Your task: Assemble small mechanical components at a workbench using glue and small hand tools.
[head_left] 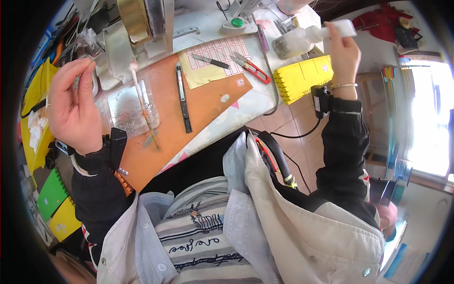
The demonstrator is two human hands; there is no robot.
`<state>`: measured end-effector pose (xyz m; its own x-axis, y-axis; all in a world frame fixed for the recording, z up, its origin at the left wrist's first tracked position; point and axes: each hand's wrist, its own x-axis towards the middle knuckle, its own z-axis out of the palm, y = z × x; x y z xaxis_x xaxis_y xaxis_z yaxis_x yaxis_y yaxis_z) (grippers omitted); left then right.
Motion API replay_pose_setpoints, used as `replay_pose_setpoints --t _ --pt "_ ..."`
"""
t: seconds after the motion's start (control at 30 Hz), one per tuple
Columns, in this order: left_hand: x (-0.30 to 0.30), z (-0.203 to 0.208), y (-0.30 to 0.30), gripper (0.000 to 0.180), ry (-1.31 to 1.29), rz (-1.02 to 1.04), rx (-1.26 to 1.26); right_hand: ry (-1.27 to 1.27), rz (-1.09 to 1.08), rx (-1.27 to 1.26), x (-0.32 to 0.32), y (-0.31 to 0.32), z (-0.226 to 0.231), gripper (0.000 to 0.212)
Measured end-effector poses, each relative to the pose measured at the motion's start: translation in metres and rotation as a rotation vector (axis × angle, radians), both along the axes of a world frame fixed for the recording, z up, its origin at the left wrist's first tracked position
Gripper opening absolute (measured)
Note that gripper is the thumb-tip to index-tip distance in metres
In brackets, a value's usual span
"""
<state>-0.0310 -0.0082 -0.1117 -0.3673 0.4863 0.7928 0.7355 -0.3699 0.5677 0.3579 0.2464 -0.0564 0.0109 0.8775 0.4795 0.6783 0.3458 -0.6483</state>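
Note:
My left hand (75, 106) is raised over the left of the bench, thumb and fingertips pinched together. Whatever is between them is too small to make out. At the far right, my right hand (345, 64) has its fingers closed round the white top of a translucent bottle (292, 43), which is tilted with its base toward the bench. Beside my left hand lies a clear plastic tray (153, 94) with small metal wire pieces in it. A thin stick (142, 102) with a pale tip lies across the tray.
On the orange board (165, 137) lies a black utility knife (183, 97). Behind it are a second knife (213, 61) and red-handled snips (252, 67) on label sheets. A yellow toothed block (302, 78) sits at the right edge. A metal machine (144, 23) stands at the back.

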Motion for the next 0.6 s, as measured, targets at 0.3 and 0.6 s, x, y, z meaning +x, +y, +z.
replay_pose_setpoints --t 0.3,0.6 --pt "0.003 0.008 -0.01 0.015 0.04 0.039 -0.085 0.989 0.818 0.018 -0.031 -0.125 0.089 0.06" --pt "0.003 0.008 -0.006 0.021 0.014 -0.012 0.034 0.76 0.873 -0.002 -0.187 -0.178 -0.003 0.043"
